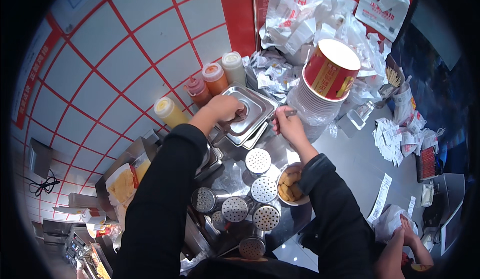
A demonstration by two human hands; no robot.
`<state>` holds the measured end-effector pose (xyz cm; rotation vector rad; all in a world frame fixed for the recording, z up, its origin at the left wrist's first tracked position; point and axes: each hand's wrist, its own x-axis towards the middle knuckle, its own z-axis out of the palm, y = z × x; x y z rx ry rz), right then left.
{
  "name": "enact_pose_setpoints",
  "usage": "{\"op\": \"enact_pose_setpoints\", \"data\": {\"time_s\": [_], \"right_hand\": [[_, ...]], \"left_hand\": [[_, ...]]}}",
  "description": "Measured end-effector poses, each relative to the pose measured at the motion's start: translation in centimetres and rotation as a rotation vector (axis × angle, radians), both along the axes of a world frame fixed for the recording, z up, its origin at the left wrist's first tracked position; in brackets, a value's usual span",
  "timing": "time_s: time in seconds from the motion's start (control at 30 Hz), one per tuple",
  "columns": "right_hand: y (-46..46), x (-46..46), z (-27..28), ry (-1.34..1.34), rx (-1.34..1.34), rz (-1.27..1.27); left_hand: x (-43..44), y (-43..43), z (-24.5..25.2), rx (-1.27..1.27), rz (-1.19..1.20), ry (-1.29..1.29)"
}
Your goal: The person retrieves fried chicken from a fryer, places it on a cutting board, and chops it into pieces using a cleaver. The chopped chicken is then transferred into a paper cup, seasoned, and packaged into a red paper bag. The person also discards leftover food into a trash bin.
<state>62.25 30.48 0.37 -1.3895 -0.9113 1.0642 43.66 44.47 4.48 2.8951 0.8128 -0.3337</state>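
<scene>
My left hand (225, 109) grips the handle of a square stainless-steel lid (240, 91), which lies tilted over a metal container. Just right of it, my right hand (288, 123) holds a metal utensil handle (291, 112); its other end is hidden at the container. Below the hands stand several metal shakers with perforated tops (258, 161). A paper tub with fried food pieces (290, 183) sits beside them, partly covered by my right sleeve. Squeeze bottles (214, 77) line the wall behind the lid.
A tall stack of red paper buckets (332, 71) rises right of my right hand. Plastic bags (296, 16) and small wrapped packets (270, 71) lie behind. Receipts (380, 196) rest on the metal counter (348, 159). Another person's hands (405, 232) touch a white bag at lower right.
</scene>
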Motion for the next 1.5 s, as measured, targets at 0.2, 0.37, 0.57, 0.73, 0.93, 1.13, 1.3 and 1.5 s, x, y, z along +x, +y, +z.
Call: {"op": "enact_pose_setpoints", "data": {"time_s": [0.2,0.37,0.57,0.73,0.93,1.13,1.3,1.5], "right_hand": [[-1.2,0.7,5.4,-0.639,0.288,0.054],[-0.5,-2.4,7.2,-1.261,0.547,0.552],[1.8,-5.8,8.5,-1.491,0.356,0.905],[4.6,-5.5,9.3,-1.170,0.341,0.552],[4.7,-6.0,8.4,-1.022,0.332,0.407],[4.1,-6.8,8.6,-1.157,0.321,0.516],[3.7,-7.5,8.5,-1.350,0.304,0.553],[4.2,-6.4,7.0,-1.044,0.296,0.348]], "left_hand": [[-2.0,1.0,4.8,-0.007,0.069,-0.613],[-4.4,-0.8,10.3,-0.194,0.451,-1.319],[-13.1,-3.8,12.2,-0.324,0.458,-1.666],[-24.4,-7.3,11.9,-0.435,0.261,-1.627],[-33.6,-16.3,13.1,-0.678,0.482,-2.031],[-39.5,-23.7,13.8,-0.438,0.628,-2.049],[-42.0,-27.6,13.1,-0.335,0.729,-2.052],[-43.0,-31.3,11.7,-0.301,0.816,-2.059]]}}
